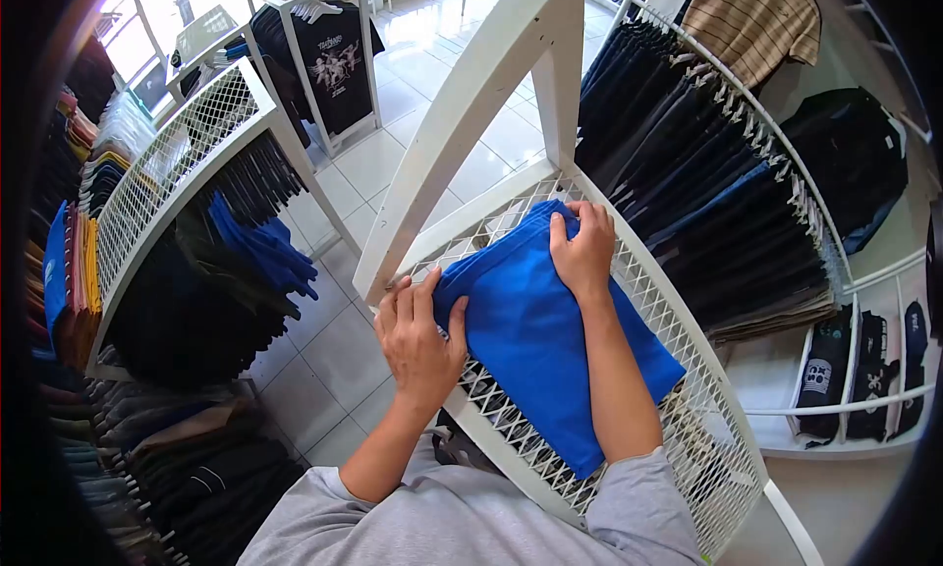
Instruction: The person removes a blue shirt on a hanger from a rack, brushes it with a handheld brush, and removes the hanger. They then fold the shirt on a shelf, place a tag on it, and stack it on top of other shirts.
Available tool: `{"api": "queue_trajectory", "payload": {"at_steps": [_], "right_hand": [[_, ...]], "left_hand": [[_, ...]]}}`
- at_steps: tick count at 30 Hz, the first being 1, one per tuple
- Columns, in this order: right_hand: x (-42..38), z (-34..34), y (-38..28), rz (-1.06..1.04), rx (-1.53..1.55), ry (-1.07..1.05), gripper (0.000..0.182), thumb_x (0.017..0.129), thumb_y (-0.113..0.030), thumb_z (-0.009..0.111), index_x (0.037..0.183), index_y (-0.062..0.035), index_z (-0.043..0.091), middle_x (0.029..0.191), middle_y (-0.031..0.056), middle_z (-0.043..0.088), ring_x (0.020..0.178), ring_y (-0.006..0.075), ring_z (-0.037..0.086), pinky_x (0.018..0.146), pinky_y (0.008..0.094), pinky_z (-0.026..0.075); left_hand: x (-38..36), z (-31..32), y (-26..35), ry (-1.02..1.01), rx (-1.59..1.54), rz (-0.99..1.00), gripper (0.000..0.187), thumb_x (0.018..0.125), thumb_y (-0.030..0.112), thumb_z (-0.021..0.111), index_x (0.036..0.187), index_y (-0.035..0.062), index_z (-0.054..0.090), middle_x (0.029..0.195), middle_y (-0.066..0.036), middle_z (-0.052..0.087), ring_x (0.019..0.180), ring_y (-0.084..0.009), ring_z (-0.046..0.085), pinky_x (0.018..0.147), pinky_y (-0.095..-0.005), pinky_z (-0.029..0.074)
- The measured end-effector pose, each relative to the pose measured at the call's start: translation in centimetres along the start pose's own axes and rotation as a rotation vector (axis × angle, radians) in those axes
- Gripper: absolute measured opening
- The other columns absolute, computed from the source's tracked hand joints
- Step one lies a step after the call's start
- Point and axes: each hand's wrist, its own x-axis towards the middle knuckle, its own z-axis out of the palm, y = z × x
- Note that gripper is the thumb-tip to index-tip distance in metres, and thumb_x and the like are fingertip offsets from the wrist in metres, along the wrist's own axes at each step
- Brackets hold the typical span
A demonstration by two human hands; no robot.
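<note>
Blue shorts (535, 325) lie flat on the white wire-mesh shelf (712, 468) in front of me, waistband at the far end and leg ends toward my body. My left hand (420, 335) is at the left corner of the waistband, thumb on the near side and fingers beyond it by the shelf's white frame. At the right corner, my right hand (587, 247) grips the waistband, thumb on top and fingers curled over the far edge. My right forearm crosses above the right part of the cloth.
A tall white frame post (471, 114) rises from the shelf's far end. Dark trousers (707, 203) hang on a curved rail at right. On the left stands another mesh-topped rack (182, 149) with dark and blue clothes. Behind is a black printed T-shirt (334, 70); floor tiles (319, 355) lie between.
</note>
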Motion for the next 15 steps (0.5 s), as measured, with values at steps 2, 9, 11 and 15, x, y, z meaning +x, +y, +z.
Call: {"api": "queue_trajectory", "payload": {"at_steps": [2,9,11,15], "right_hand": [[-0.2,0.0,0.0,-0.014,0.041,-0.031,0.03,0.095,-0.029,0.066,0.108,-0.0019,0.065,0.101,0.0175,0.064,0.102,0.0372,0.059,0.096,0.0483,0.045],[0.1,-4.4,-2.7,0.074,0.527,-0.026,0.028,0.104,-0.027,0.061,0.115,-0.0017,0.055,0.094,0.015,0.064,0.087,0.0278,0.062,0.084,0.0384,0.05],[0.2,-7.3,-3.8,0.062,0.65,-0.044,0.026,0.105,-0.025,0.062,0.116,-0.0026,0.054,0.092,0.0078,0.061,0.086,0.0144,0.057,0.081,0.0277,0.048],[-0.7,-15.5,-5.2,0.026,0.712,0.051,0.022,0.104,-0.021,0.064,0.115,-0.0047,0.056,0.098,0.0036,0.061,0.09,0.0097,0.058,0.081,0.0238,0.047]], "left_hand": [[-0.3,0.1,-0.3,-0.001,-0.013,0.001,0.046,0.09,0.025,0.075,0.13,0.0066,0.065,0.117,-0.017,0.067,0.123,-0.0363,0.057,0.104,-0.0485,0.04],[-0.6,0.3,-0.9,0.014,-0.181,0.038,0.051,0.085,0.006,0.074,0.134,0.0079,0.061,0.101,-0.011,0.063,0.099,-0.0306,0.06,0.104,-0.0519,0.04],[-0.6,0.0,-0.9,0.085,-0.212,0.104,0.054,0.082,-0.005,0.074,0.133,0.0058,0.061,0.097,-0.01,0.061,0.093,-0.0256,0.062,0.099,-0.0475,0.046],[0.3,-3.1,2.0,0.045,-0.915,-0.03,0.047,0.083,-0.012,0.071,0.127,0.0008,0.061,0.094,-0.004,0.059,0.091,-0.0111,0.061,0.081,-0.0273,0.055]]}}
